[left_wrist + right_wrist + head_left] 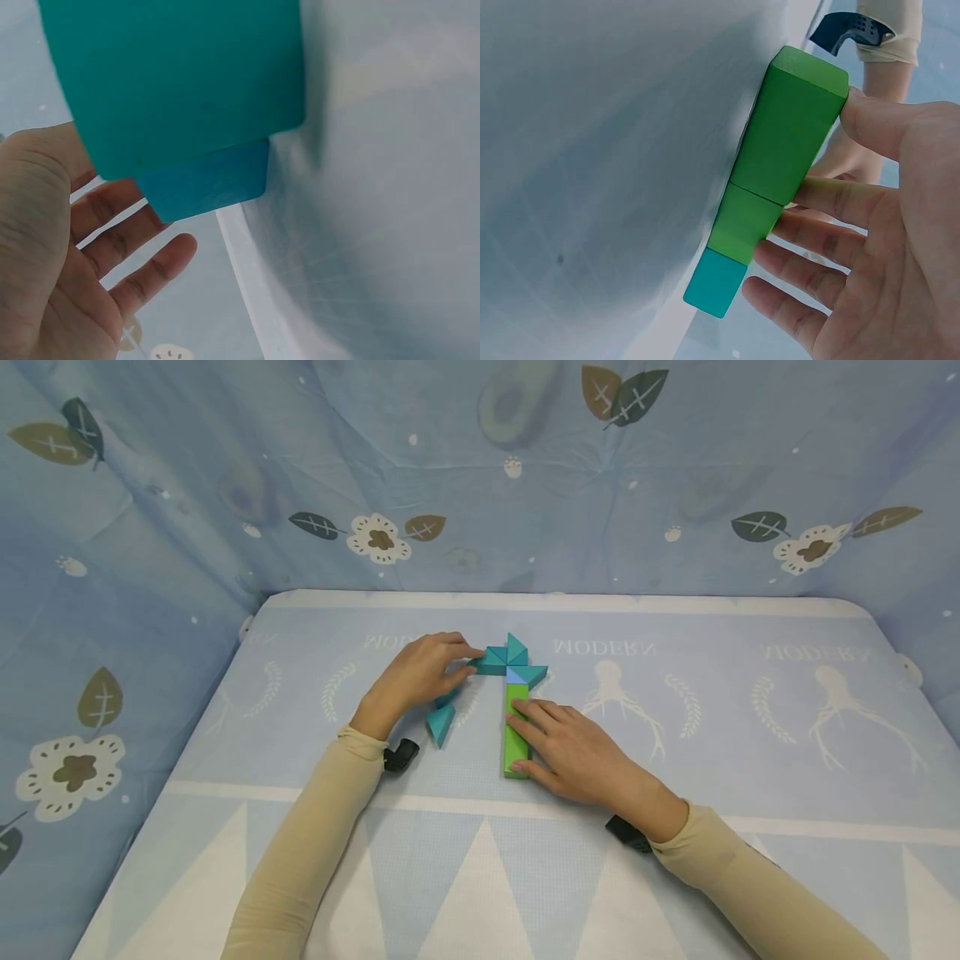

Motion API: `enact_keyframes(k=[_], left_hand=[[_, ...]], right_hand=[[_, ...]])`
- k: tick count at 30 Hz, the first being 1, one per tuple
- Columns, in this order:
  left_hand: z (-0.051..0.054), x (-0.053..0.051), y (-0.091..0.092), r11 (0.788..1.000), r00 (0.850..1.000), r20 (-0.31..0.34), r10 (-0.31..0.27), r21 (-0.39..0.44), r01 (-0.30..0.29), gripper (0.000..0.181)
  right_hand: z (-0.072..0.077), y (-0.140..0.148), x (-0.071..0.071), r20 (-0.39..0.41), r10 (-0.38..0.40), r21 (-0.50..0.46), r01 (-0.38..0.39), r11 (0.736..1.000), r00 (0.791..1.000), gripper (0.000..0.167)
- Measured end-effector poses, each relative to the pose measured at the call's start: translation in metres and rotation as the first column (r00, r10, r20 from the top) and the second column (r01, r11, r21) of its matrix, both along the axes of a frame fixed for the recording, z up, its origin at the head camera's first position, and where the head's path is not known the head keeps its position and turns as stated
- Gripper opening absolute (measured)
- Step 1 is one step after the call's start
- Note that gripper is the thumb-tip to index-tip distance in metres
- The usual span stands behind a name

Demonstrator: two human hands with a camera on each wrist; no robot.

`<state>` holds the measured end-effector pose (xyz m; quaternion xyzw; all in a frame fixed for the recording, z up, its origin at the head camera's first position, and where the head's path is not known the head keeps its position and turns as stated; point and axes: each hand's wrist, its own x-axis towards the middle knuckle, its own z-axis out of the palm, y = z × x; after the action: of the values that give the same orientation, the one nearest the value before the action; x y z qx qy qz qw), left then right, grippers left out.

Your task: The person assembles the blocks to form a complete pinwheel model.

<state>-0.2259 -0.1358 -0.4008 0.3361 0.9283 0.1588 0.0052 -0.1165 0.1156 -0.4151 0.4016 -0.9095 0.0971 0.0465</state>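
In the head view, teal triangular blocks (492, 658) lie joined in a pinwheel shape, with a light-blue triangle (517, 676) at its foot. My left hand (422, 670) pinches the leftmost teal block of this shape between thumb and forefinger. Below the pinwheel runs a column of green blocks (515, 743). My right hand (573, 752) lies along its right side, the fairly straight fingertips and thumb touching it. From the right wrist view, two green blocks (791, 135) stand in line with a teal one (715, 283).
Two loose teal blocks, the nearer a triangular block (440, 723), lie beneath my left hand; teal and blue faces (202, 180) loom close in the left wrist view. A patterned cloth covers the table (750, 710). A blue curtain (450, 460) hangs behind it.
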Motion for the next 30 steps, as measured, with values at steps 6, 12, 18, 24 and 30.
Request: enact_keyframes(k=[6, 12, 18, 24, 30], left_hand=[[0.0, 0.0, 0.0, 1.0, 1.0, 0.001, -0.03, 0.006, 0.03, 0.027], [-0.001, 0.0, 0.001, 1.0, 1.0, 0.005, -0.03, -0.008, 0.03, 0.026], [0.002, 0.001, 0.0, 1.0, 1.0, 0.013, -0.023, -0.001, 0.023, 0.028], [0.011, 0.004, -0.003, 1.0, 1.0, 0.022, 0.014, 0.005, -0.015, 0.029], [0.018, 0.013, -0.016, 0.999, 0.999, 0.032, 0.038, 0.035, -0.039, 0.027]], right_hand=[[-0.001, 0.0, 0.0, -0.005, 0.0, 0.003, 0.0, 1.0, 1.0, 0.064], [0.0, 0.0, 0.0, -0.007, 0.003, 0.001, -0.003, 1.0, 1.0, 0.065], [0.001, 0.0, 0.0, -0.001, -0.001, 0.004, 0.001, 1.0, 1.0, 0.064], [0.001, 0.001, 0.0, 0.016, -0.012, 0.017, 0.012, 1.0, 1.0, 0.065], [0.0, 0.001, 0.0, 0.023, -0.017, 0.021, 0.016, 1.0, 1.0, 0.064]])
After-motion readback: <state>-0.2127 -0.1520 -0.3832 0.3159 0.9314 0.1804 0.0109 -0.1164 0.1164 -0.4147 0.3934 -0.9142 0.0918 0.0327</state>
